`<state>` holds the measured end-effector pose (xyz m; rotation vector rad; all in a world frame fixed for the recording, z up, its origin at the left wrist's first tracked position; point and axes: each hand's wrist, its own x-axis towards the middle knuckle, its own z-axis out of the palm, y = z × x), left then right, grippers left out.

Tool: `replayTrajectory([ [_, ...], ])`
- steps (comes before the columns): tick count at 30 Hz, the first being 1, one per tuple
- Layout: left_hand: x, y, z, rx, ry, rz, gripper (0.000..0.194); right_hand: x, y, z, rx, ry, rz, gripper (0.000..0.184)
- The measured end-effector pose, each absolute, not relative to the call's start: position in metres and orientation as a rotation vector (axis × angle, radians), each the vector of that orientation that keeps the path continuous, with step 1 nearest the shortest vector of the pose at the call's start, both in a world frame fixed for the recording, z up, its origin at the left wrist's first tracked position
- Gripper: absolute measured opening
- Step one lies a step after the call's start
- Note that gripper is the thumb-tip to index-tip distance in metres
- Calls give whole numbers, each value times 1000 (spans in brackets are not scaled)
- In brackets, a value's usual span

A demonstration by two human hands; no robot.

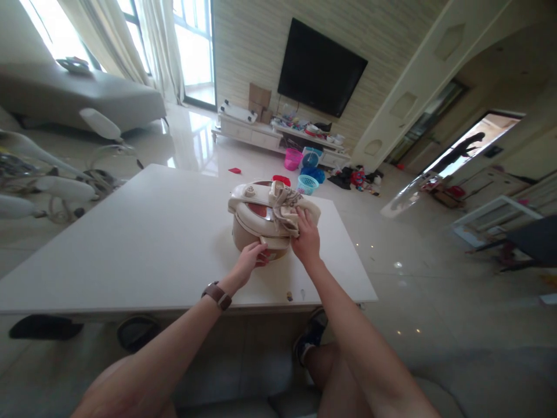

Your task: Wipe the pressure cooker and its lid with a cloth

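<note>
Home living room with television [322, 67], curtains [163, 52]

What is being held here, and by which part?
Left grip: the cooker, by its near handle. Right grip: apparently the cloth over the lid; any hold beneath is hidden.

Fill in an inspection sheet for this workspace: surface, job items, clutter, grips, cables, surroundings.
Surface: white table, glossy-looking top.
Job items: lidded cooker, upright on the table; patterned cloth bunched on its lid.
Clutter: two small items near the table's front edge, too small to identify.
Grips: left grip touching the cooker's near side; right grip on the cloth. Cannot tell how firmly either holds.
Cables: nothing seen running to the cooker.
Surroundings: wall-mounted TV, cabinet carrying boxes and assorted items; pink bucket and light-blue basket on the floor; curtains by the windows.
</note>
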<state>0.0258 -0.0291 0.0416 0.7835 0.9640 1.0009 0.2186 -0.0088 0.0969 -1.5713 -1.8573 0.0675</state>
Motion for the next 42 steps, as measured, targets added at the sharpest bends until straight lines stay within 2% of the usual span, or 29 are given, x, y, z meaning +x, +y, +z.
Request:
replayTrajectory([
  [3,26,-29,42,806,973,1006,42,228,-6,87,-1667,-1551,141,59],
  [5,26,-28,42,818,960,1018,44,224,-15,82,-1652,-1559,128,58],
  [11,29,-25,40,810,924,1093,49,203,-50,83,-1526,-2157,-101,74],
  [18,29,-24,36,880,962,1070,53,210,-26,92,-1614,-1925,-36,73],
  [24,32,-26,37,833,910,1133,40,192,-50,90,-1530,-2221,-120,79],
  [27,32,-27,39,858,947,1118,44,207,-49,79,-1456,-2168,-94,71],
  [30,30,-27,42,901,985,1060,58,220,-37,60,-1423,-1804,-13,63],
  [33,29,-27,44,908,990,1044,67,215,-35,41,-1380,-1545,73,64],
  [37,30,-26,44,913,975,1049,71,191,-55,21,-1337,-1476,195,61],
  [42,30,-27,45,900,976,1043,71,187,-61,6,-1383,-1251,360,39],
])
